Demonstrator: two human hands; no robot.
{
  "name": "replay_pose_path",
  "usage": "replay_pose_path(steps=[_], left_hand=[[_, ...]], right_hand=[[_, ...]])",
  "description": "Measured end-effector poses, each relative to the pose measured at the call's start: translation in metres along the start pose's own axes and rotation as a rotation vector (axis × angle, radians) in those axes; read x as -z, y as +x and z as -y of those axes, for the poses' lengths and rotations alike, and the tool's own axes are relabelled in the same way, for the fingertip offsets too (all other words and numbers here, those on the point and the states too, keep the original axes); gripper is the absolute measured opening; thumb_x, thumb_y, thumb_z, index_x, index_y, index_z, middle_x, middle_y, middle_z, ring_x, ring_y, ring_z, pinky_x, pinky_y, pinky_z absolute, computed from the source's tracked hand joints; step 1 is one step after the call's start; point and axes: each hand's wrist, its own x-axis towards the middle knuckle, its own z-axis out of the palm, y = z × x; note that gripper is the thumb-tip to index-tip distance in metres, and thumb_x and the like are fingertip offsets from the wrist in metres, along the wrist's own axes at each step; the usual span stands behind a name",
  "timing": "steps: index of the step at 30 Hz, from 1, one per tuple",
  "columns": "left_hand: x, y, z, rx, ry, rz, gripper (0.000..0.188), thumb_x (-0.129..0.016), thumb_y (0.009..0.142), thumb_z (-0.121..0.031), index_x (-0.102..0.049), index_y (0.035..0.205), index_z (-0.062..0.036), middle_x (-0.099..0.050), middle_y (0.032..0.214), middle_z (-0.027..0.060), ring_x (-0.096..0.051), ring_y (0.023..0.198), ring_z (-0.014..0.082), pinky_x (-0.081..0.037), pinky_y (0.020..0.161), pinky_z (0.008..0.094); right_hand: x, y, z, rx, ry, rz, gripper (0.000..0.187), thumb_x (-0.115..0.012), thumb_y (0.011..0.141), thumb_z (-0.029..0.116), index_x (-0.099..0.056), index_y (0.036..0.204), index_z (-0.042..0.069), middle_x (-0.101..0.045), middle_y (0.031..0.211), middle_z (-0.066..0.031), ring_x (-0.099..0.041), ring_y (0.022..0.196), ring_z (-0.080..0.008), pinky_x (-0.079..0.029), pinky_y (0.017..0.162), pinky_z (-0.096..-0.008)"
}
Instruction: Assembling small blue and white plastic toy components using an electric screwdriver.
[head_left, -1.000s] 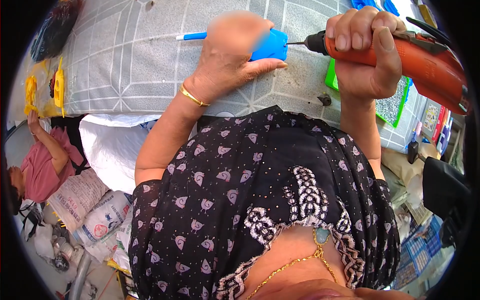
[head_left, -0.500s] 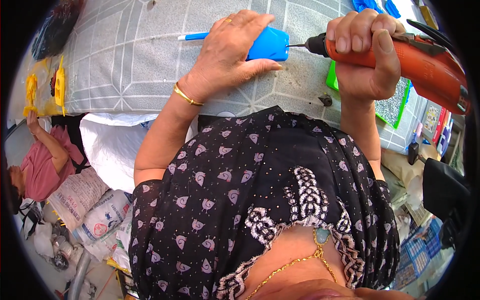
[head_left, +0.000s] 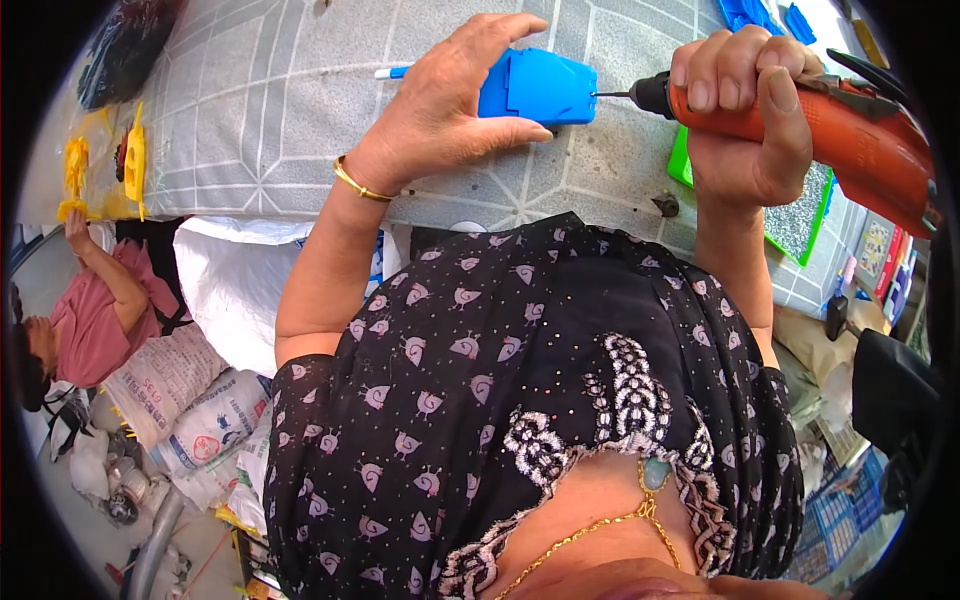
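Note:
On the grey patterned tabletop (head_left: 300, 120) lies a blue plastic casing (head_left: 550, 88), with a thin blue rod with a white tip (head_left: 390, 73) sticking out to the left of my hand. My left hand (head_left: 455, 100) is around the casing's left end, thumb along the near side and fingers on the far side. In my right hand (head_left: 750, 115) is an orange electric screwdriver (head_left: 860, 150), fist wrapped round its body. Its thin bit (head_left: 613, 94) points left and meets the casing's right end at a small hole.
Right of my right wrist, a green-rimmed tray (head_left: 800, 215) holds many small silvery pieces. Blue plastic parts (head_left: 750, 14) lie at the far right. A small dark piece (head_left: 665, 204) sits near the table edge. At left, a co-worker (head_left: 110, 310) reaches toward yellow parts (head_left: 76, 170).
My left hand has slid back leftward along the casing, uncovering more of its top. The whole view has shifted slightly; the screwdriver bit still meets the casing's end.

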Motion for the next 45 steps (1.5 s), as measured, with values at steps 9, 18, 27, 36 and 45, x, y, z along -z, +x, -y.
replay_pose_path(steps=[9, 18, 27, 36, 45], left_hand=[[0.005, -0.004, 0.003, 0.018, -0.054, 0.000, 0.061, -0.088, 0.082, -0.027, -0.063, 0.134, -0.0059, -0.065, 0.134, 0.0115, -0.063, 0.124, 0.0278, -0.049, 0.105, 0.0383], [0.009, -0.005, 0.013, -0.034, -0.149, 0.012, 0.052, -0.085, 0.082, -0.024, -0.067, 0.126, -0.0037, -0.067, 0.125, 0.0152, -0.065, 0.117, 0.0309, -0.051, 0.102, 0.0389], [0.003, 0.000, 0.002, -0.107, 0.014, -0.051, 0.058, -0.088, 0.076, -0.033, -0.070, 0.125, -0.0076, -0.071, 0.123, 0.0136, -0.065, 0.119, 0.0315, -0.044, 0.109, 0.0432], [-0.005, 0.003, 0.002, -0.168, 0.163, -0.097, 0.057, -0.089, 0.073, -0.039, -0.072, 0.116, -0.0063, -0.073, 0.115, 0.0127, -0.067, 0.114, 0.0306, -0.043, 0.109, 0.0449], [-0.009, 0.002, 0.011, -0.147, 0.146, -0.093, 0.060, -0.089, 0.072, -0.043, -0.067, 0.115, -0.0070, -0.070, 0.118, 0.0131, -0.065, 0.115, 0.0315, -0.041, 0.109, 0.0481]], right_hand=[[-0.003, 0.000, 0.003, -0.026, -0.016, -0.034, 0.013, -0.055, 0.098, 0.019, -0.048, 0.090, 0.012, -0.050, 0.076, -0.0023, -0.053, 0.067, -0.0171, -0.045, 0.070, -0.0382], [-0.009, 0.000, 0.007, -0.033, -0.018, -0.049, 0.009, -0.054, 0.097, 0.018, -0.050, 0.095, 0.011, -0.050, 0.078, -0.0023, -0.052, 0.068, -0.0169, -0.046, 0.071, -0.0385], [-0.002, 0.001, 0.005, -0.011, 0.008, 0.007, 0.011, -0.054, 0.098, 0.020, -0.053, 0.100, 0.009, -0.051, 0.078, -0.0023, -0.052, 0.069, -0.0172, -0.046, 0.072, -0.0387], [-0.003, 0.002, 0.016, -0.025, 0.025, -0.028, 0.012, -0.055, 0.099, 0.022, -0.055, 0.102, 0.010, -0.050, 0.079, -0.0018, -0.052, 0.069, -0.0165, -0.045, 0.073, -0.0376], [0.001, 0.002, 0.008, -0.021, 0.017, -0.028, 0.012, -0.054, 0.099, 0.020, -0.056, 0.103, 0.009, -0.051, 0.080, -0.0024, -0.053, 0.070, -0.0173, -0.045, 0.072, -0.0383]])
